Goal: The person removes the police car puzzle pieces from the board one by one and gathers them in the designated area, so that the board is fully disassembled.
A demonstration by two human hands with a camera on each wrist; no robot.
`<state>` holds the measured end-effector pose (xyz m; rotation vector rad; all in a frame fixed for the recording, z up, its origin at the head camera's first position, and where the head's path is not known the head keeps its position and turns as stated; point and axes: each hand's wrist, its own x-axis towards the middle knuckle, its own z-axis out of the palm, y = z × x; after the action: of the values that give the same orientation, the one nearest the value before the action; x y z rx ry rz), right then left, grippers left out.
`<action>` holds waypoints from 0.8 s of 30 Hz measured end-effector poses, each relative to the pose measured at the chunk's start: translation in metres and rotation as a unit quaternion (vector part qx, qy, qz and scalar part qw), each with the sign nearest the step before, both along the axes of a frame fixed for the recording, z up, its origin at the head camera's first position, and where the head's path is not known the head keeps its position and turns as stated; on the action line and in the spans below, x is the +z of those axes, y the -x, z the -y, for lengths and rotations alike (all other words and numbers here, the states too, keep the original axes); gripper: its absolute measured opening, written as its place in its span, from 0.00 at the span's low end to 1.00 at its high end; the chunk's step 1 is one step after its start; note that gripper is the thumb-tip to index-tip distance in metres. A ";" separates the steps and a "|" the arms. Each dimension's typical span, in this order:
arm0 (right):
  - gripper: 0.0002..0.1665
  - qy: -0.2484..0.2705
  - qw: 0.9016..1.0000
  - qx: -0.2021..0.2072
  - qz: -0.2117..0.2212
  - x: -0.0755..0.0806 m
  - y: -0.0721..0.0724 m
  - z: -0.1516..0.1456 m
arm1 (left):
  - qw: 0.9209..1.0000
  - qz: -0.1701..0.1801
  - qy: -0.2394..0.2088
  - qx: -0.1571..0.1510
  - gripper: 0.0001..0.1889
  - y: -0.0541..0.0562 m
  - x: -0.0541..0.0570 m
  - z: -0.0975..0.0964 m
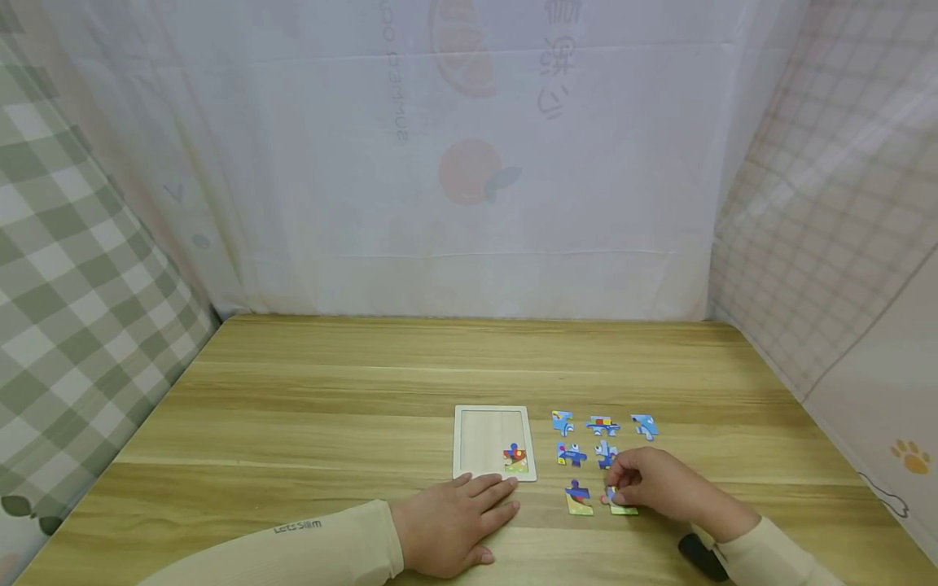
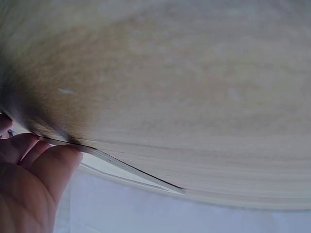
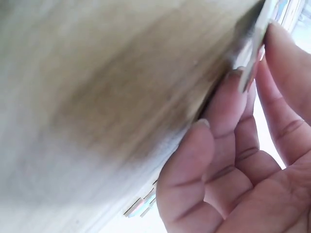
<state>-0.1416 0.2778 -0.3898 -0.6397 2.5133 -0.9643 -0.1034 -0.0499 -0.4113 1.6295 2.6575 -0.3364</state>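
A shallow wooden puzzle tray (image 1: 487, 439) lies on the table, with one red-and-blue puzzle piece (image 1: 516, 460) in its lower right corner. My left hand (image 1: 456, 525) rests flat on the tabletop, its fingertips at the tray's lower edge; the left wrist view shows these fingers (image 2: 60, 162) at the tray's rim. To the right, my right hand (image 1: 648, 484) pinches a green-bottomed puzzle piece (image 1: 624, 511) by its edge. Close up, that same piece (image 3: 253, 65) stands tilted between thumb and fingertips, mostly seen edge-on.
Several loose pieces lie right of the tray: a blue-and-yellow piece (image 1: 563, 422), a red-and-blue piece (image 1: 603, 425), a blue corner piece (image 1: 646, 426) and a purple-and-yellow piece (image 1: 579, 499). Hanging cloth (image 1: 469, 277) encloses the wooden table (image 1: 330, 391) at back and sides.
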 end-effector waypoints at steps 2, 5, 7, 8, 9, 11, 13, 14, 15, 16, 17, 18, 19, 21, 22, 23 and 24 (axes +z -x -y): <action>0.05 -0.003 1.000 -0.002 -0.004 0.000 -0.001 0.000 | 1.000 -0.001 0.000 0.000 0.31 0.000 0.000 0.000; 0.05 -0.010 1.000 -0.003 -0.013 0.000 -0.001 0.001 | 1.000 -0.001 0.001 0.000 0.31 0.000 0.000 0.000; 0.06 -0.014 1.000 -0.003 -0.017 0.000 -0.001 0.001 | 1.000 0.000 0.001 0.000 0.31 0.000 0.000 0.000; 0.06 -0.017 1.000 -0.004 -0.019 0.000 -0.001 0.001 | 1.000 0.001 0.001 0.000 0.31 0.001 -0.001 0.000; 0.06 -0.019 1.000 -0.005 -0.021 0.000 -0.001 0.001 | 1.000 0.002 0.000 -0.001 0.31 0.001 -0.001 0.000; 0.06 -0.022 0.999 -0.006 -0.023 -0.001 0.000 0.001 | 1.000 0.002 0.001 -0.001 0.31 0.001 -0.001 0.000; 0.06 -0.026 0.999 -0.006 -0.026 -0.001 0.000 0.001 | 1.000 0.003 0.001 -0.001 0.31 0.001 -0.001 0.000; 0.06 -0.029 0.999 -0.007 -0.027 -0.002 0.000 0.001 | 1.000 0.003 0.000 -0.001 0.31 0.001 -0.001 0.000; 0.06 -0.031 0.999 -0.006 -0.029 -0.002 0.000 0.001 | 1.000 0.003 -0.001 -0.001 0.31 0.001 -0.001 0.000; 0.06 -0.034 0.999 -0.006 -0.031 -0.002 0.000 0.001 | 1.000 0.004 -0.002 -0.001 0.31 0.000 0.000 0.000; 0.06 -0.036 0.999 -0.007 -0.032 -0.002 0.000 0.002 | 1.000 0.005 -0.001 -0.001 0.31 0.000 0.000 0.000; 0.06 -0.037 0.999 -0.006 -0.035 -0.003 0.000 0.002 | 1.000 0.005 -0.002 -0.001 0.31 0.000 0.000 0.000; 0.06 -0.039 0.999 -0.006 -0.037 -0.003 0.000 0.002 | 1.000 0.005 -0.002 -0.001 0.31 0.000 0.000 0.000; 0.06 -0.039 0.998 -0.006 -0.039 -0.002 0.000 0.003 | 1.000 0.006 -0.001 0.000 0.31 0.000 0.001 0.000; 0.06 -0.039 0.998 -0.007 -0.039 -0.002 0.000 0.004 | 1.000 0.006 -0.001 0.000 0.31 0.000 0.000 0.000; 0.06 -0.040 0.998 -0.007 -0.040 -0.002 -0.001 0.004 | 1.000 0.006 0.000 0.001 0.31 0.000 0.000 0.000; 0.06 -0.040 0.998 -0.008 -0.041 -0.002 -0.001 0.004 | 1.000 0.004 0.000 0.000 0.31 0.001 0.000 0.000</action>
<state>-0.1407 0.2736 -0.3919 -0.6489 2.6177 -0.8541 -0.1040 -0.0504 -0.4113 1.6274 2.6520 -0.3274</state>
